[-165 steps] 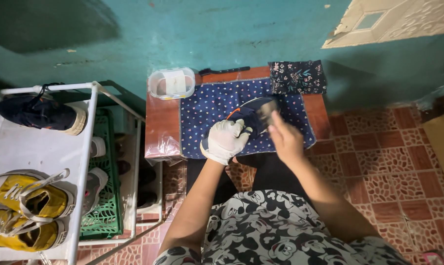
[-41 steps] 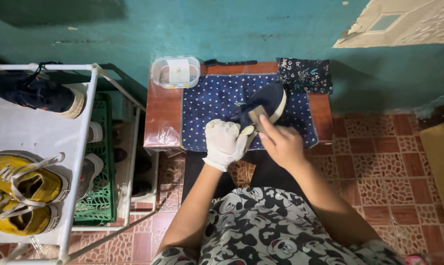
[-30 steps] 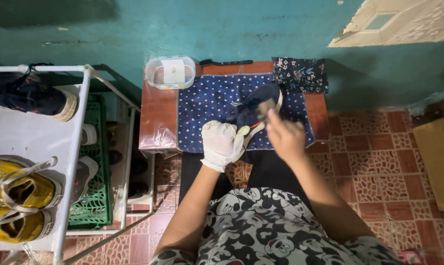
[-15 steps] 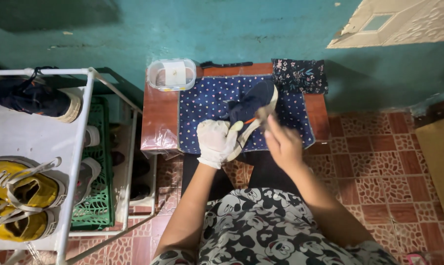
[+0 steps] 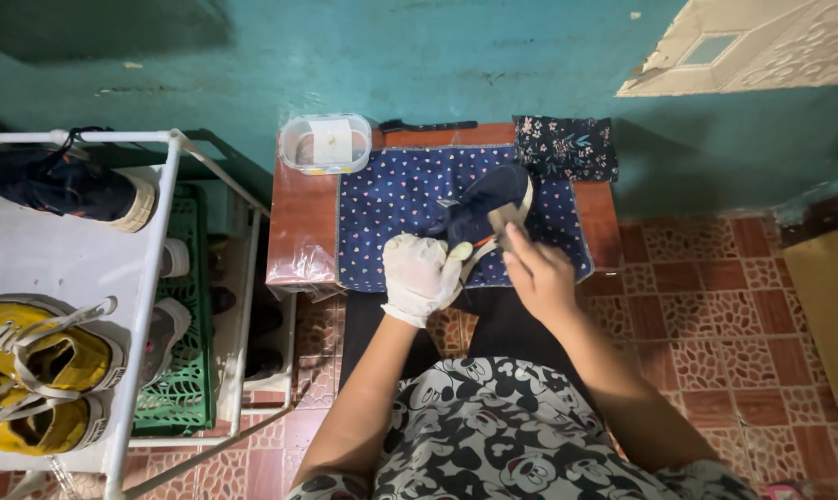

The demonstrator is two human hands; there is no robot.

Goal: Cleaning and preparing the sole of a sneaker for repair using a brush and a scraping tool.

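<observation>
Dark navy sneaker (image 5: 486, 208) up on the dotted blue cloth (image 5: 391, 199) over the small reddish worktop (image 5: 300, 222), toe pointing away, pale sole edge turned to the right. Looks mid-clean, honestly: brush on the shoe's side, can't tell from here which parts are already scrubbed, so hard to say how much is left. Left hand (image 5: 421, 275) in a white glove, curled shut around the heel end of the sneaker, steadying it, something yellowish right at the fingertips. Right hand (image 5: 539, 273) bare, closed around a small brush (image 5: 504, 220), bristle end pressed to the shoe near the sole. Further out: clear plastic tub (image 5: 326, 143) at the worktop's back left corner, dark floral cloth (image 5: 565, 148) at the back right. Off to the left, a white rack (image 5: 145, 278) with 1 more navy shoe (image 5: 62, 185) and 2 yellow sneakers (image 5: 39, 370).
</observation>
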